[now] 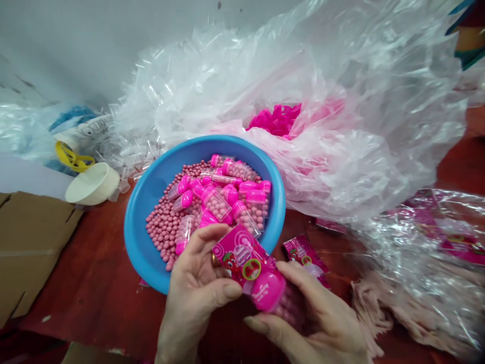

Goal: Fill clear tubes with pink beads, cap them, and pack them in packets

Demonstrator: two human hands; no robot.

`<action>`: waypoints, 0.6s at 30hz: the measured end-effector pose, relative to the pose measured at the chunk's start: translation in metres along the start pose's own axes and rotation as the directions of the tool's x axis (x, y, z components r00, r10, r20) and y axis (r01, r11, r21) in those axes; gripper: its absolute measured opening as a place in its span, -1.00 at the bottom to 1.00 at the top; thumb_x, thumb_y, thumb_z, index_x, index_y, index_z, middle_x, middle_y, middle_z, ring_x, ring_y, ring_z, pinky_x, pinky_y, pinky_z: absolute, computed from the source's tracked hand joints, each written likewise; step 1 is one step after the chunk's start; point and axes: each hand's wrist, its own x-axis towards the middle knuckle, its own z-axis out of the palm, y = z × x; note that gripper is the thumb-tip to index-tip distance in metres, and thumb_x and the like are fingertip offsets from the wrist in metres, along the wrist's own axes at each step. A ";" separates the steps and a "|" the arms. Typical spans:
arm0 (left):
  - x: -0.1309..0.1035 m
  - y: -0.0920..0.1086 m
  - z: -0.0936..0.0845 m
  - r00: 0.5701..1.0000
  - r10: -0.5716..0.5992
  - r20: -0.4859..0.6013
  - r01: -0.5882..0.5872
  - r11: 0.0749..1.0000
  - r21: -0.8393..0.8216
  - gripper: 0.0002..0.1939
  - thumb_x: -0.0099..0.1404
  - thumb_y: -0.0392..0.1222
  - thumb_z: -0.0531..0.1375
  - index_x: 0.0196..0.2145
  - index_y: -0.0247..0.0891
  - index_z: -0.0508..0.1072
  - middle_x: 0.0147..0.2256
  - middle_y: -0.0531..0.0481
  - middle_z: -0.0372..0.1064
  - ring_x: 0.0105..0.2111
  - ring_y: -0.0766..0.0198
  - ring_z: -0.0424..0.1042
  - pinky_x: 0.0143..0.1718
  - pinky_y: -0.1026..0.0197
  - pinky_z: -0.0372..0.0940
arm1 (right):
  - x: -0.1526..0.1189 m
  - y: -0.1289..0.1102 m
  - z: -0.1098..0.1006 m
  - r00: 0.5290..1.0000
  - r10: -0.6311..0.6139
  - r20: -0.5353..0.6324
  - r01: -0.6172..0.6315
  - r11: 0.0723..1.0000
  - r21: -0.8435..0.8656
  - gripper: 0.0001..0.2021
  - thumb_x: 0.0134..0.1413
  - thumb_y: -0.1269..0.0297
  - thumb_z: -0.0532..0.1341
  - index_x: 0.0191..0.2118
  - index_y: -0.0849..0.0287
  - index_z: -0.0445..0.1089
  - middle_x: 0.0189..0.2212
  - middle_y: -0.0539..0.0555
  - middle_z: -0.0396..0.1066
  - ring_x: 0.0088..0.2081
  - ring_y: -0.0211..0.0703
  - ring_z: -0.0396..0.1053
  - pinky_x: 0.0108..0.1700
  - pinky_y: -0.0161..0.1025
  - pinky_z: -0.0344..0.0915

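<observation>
Since both our hands are busy with one little pink bottle (290, 306), that's where to look: near side of the scene, just right of the middle, off the table and by the near edge of the blue basin (132, 227). Its cap end points far and left, into a strawberry-print wrapper (242, 258). We'd guess it's tilted that way so one hand steadies the body while the other minds the print.

Fingers, then. Our right hand (314, 313) has the bottle gripped, thumb on the near left side, index finger on the far right, spread only about as wide as the bottle. Our left hand (197, 288) is half curled and has the wrapper at its left end, fingers at the far edge and thumb at the near one, pretty light by the look of it. Can't tell how tight, and the tucked fingers are hidden.

The basin sits dead ahead, probably to keep the filled bottles (215, 202) in easy reach, with its rim penning in the loose beads (162, 232). Another wrapper (303, 258) lies flat on the table (94, 308) just right of the basin, handy for the right hand, we reckon. Far right of the basin, a big plastic bag (352, 177) shows bright pink pieces (276, 120) at its mouth.
</observation>
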 end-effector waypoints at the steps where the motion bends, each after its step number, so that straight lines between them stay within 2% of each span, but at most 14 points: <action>1: -0.002 -0.003 0.001 0.997 0.051 -0.063 -0.052 0.998 -0.019 -0.40 -0.18 -0.35 0.49 -0.13 -0.05 0.53 -0.25 0.00 0.53 -0.49 0.35 0.47 -0.48 0.38 0.37 | -0.002 0.001 0.003 0.999 0.034 -0.020 -0.034 0.999 0.027 -0.45 -0.31 0.03 0.46 -0.09 0.06 0.50 -0.26 0.11 0.59 -0.30 0.11 0.57 -0.27 -0.13 0.54; 3: -0.009 -0.009 0.004 0.989 0.058 -0.134 -0.062 0.998 -0.032 -0.46 -0.16 -0.34 0.48 -0.17 -0.06 0.55 -0.36 0.05 0.52 -0.57 0.42 0.42 -0.57 0.45 0.32 | -0.007 0.005 0.009 0.996 0.091 -0.004 -0.090 0.992 0.086 -0.44 -0.29 0.07 0.46 -0.05 0.07 0.47 -0.20 0.12 0.57 -0.29 0.09 0.57 -0.28 -0.14 0.54; 5: -0.015 -0.012 0.007 0.992 -0.013 -0.128 0.012 1.000 -0.005 -0.67 -0.13 -0.32 0.47 -0.33 -0.15 0.61 -0.52 0.06 0.48 -0.59 0.40 0.43 -0.57 0.46 0.32 | -0.011 0.009 0.012 0.992 0.113 0.053 -0.119 0.982 0.146 -0.45 -0.20 0.10 0.43 0.01 0.05 0.43 -0.15 0.12 0.56 -0.26 0.07 0.56 -0.23 -0.14 0.54; 8: -0.021 -0.013 0.011 0.988 -0.053 -0.144 0.065 0.994 0.083 -0.88 -0.07 -0.31 0.45 -0.49 -0.24 0.63 -0.51 0.03 0.50 -0.55 0.39 0.46 -0.52 0.47 0.35 | -0.010 0.008 0.010 0.994 0.063 0.093 -0.077 0.985 0.152 -0.44 -0.11 0.13 0.39 0.08 0.04 0.36 -0.08 0.10 0.52 -0.14 0.06 0.53 -0.12 -0.16 0.50; 10: -0.021 -0.012 0.012 0.986 -0.007 -0.165 0.025 0.994 0.107 -0.91 -0.04 -0.30 0.43 -0.49 -0.21 0.64 -0.49 0.06 0.52 -0.52 0.40 0.46 -0.47 0.48 0.36 | -0.006 0.003 0.005 0.993 -0.013 0.119 0.000 0.994 0.111 -0.40 -0.10 0.14 0.39 0.13 0.03 0.33 -0.04 0.08 0.50 -0.07 0.06 0.49 -0.09 -0.21 0.47; 12: -0.019 -0.011 0.014 0.992 0.017 -0.123 -0.005 0.995 0.103 -0.90 -0.03 -0.28 0.42 -0.46 -0.17 0.65 -0.47 0.06 0.55 -0.47 0.36 0.48 -0.41 0.44 0.39 | -0.001 -0.004 0.000 0.988 -0.082 0.131 0.070 0.993 0.092 -0.42 -0.02 0.15 0.34 0.17 0.03 0.30 -0.02 0.05 0.49 -0.05 0.05 0.47 -0.06 -0.23 0.45; 15: -0.019 -0.013 0.019 0.995 0.026 -0.097 -0.018 0.996 0.084 -0.84 -0.06 -0.28 0.43 -0.43 -0.12 0.66 -0.43 0.05 0.59 -0.42 0.33 0.48 -0.36 0.43 0.39 | 0.001 -0.010 -0.002 0.991 -0.107 0.075 0.101 0.992 0.078 -0.50 0.11 0.19 0.24 0.19 0.03 0.27 -0.02 0.03 0.48 -0.04 0.01 0.47 -0.05 -0.24 0.44; 18: -0.023 -0.018 0.025 0.983 0.066 -0.174 -0.051 0.994 0.092 -0.81 -0.11 -0.32 0.45 -0.47 -0.11 0.66 -0.47 0.09 0.56 -0.44 0.37 0.46 -0.38 0.46 0.36 | -0.003 -0.011 0.002 0.995 -0.099 0.029 0.098 0.994 0.056 -0.52 0.14 0.20 0.21 0.20 0.04 0.25 -0.03 0.02 0.49 -0.06 0.00 0.48 -0.07 -0.25 0.46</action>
